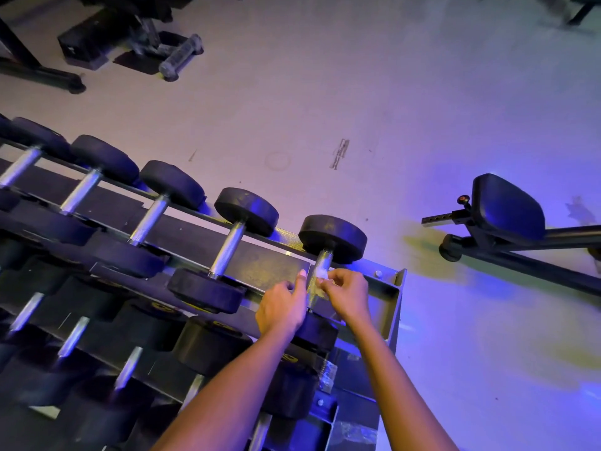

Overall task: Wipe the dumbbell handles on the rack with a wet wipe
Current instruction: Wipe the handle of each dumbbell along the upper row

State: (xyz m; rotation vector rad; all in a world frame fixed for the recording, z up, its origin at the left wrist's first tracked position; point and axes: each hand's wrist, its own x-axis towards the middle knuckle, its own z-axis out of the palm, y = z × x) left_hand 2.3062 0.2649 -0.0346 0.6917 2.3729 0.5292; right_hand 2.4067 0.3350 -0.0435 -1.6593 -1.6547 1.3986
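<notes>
I've got R hand fingers pinching the wipe onto the end handle of the rack — L hand fingers press the handle's opposite side, prob. to steady it — can't tell if they wrap it.

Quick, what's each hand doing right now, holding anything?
Left hand: a fingertip touches the dumbbell handle; a real grip cannot be told.
Right hand: pinches the white wet wipe against that handle.

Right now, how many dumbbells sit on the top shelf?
5 on the top shelf: one dumbbell at the far left, then a second, third, fourth, and the fifth between the left hand and right hand holding the wet wipe. More may hide beyond the left edge.
</notes>
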